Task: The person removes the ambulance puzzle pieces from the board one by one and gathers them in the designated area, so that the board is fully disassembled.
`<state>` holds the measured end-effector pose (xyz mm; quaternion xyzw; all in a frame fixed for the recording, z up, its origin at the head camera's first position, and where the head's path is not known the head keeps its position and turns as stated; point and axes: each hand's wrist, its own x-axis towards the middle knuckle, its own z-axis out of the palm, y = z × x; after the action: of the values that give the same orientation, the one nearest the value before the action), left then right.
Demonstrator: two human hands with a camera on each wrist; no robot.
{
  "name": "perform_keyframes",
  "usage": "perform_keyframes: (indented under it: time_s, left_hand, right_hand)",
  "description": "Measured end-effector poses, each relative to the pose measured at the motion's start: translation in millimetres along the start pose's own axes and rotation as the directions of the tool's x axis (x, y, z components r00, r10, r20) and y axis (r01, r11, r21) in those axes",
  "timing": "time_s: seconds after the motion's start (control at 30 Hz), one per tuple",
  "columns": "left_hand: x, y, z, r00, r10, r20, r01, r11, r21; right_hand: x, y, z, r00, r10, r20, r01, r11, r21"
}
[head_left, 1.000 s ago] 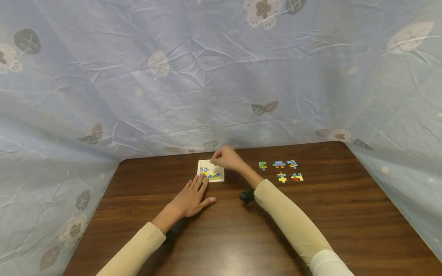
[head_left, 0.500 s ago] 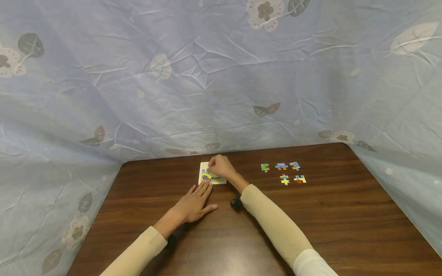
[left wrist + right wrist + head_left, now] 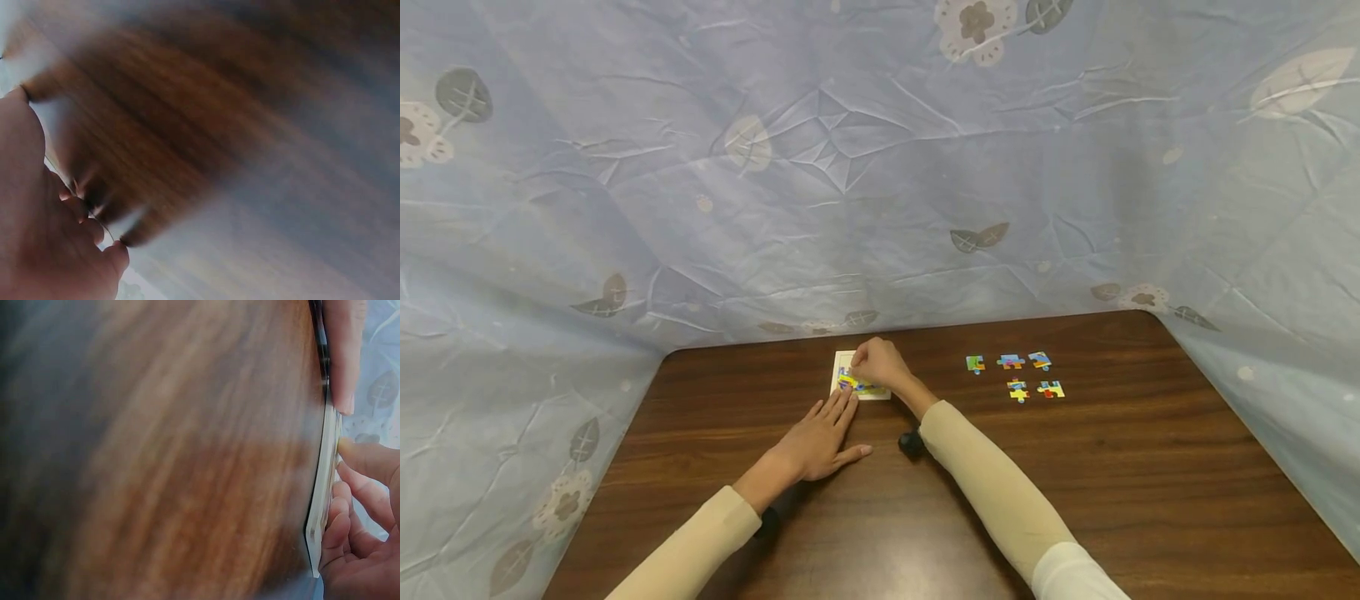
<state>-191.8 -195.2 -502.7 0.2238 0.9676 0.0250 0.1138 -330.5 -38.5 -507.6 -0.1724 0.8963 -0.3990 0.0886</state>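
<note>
Puzzle tray [image 3: 840, 360]: lies flat at 12 o'clock from you, near the far edge of the worktop [image 3: 880, 517], partly covered by your right hand.
Left hand [image 3: 815, 443]: spread, palm down, thumb apart, at 7 o'clock from the tray, with its fingertips on the near rim.
Right hand [image 3: 883, 367]: reaches in from 4 o'clock, fingers bent and thumb tip pressed to the tray's face; you cannot tell whether a piece is pinched beneath.
Printed area [image 3: 847, 379]: yellow and blue, showing in the tray toward 8 o'clock; the seams are too small to make out.
Loose pieces: five at 3 o'clock from the tray, well apart from it: green [image 3: 975, 363], blue-and-pink [image 3: 1011, 361] and blue-and-orange [image 3: 1041, 360] in the far row, yellow-and-blue [image 3: 1017, 390] and yellow-and-red [image 3: 1051, 389] in the near one.
Piece handling: likely light, stiff card, apt to skid; pinch opposite edges and spare the knobs, which could bend.
Tray handling: thin and pale-edged, probably light and rigid; steady it by the rim at 7 o'clock, since pressing could slide it.
Worktop surface: dark wood grain, smooth, glossy toward 6 o'clock, probably low in grip.
Backdrop [image 3: 842, 275]: creased blue-grey cloth, leaf-and-flower print, hanging behind.
Sleeves [image 3: 992, 487]: cream, close-fitting, soft.
</note>
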Motion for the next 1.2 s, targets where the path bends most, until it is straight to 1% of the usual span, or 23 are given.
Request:
perform_keyframes:
  time_s: [0.2,0.37,0.67,0.83,1.07,1.2]
  left_hand:
    - [0.0,-1.2,1.1,1.000,-0.002,-0.012,0.002,1.000,0.007]
    - [-0.1,-2.2,2.9,1.000,-0.001,-0.019,0.001,1.000,0.025]
    - [0.6,-2.2,3.1,0.999,0.008,-0.036,-0.007,1.000,0.025]
    - [0.4,-2.2,4.3,0.999,0.000,-0.032,0.001,0.999,0.034]
    - [2.0,-2.6,2.9,1.000,-0.010,-0.028,0.012,0.999,0.039]
    - [2.2,-2.9,3.3,1.000,-0.012,-0.023,0.013,0.999,0.043]
  right_hand:
    - [1.8,0.9,2.0,1.000,0.006,-0.026,-0.006,1.000,-0.016]
    - [1.5,2.3,3.3,1.000,0.003,-0.029,-0.004,1.000,-0.016]
    - [-0.7,1.7,2.7,0.999,-0.010,-0.045,0.010,1.000,-0.013]
    - [-3.7,-0.4,2.6,0.999,-0.004,-0.037,0.005,1.000,0.019]
    - [-0.9,2.6,3.1,0.997,-0.028,-0.068,0.029,1.000,0.003]
    - [0.5,4.3,4.1,0.998,-0.020,-0.061,0.022,0.999,0.028]
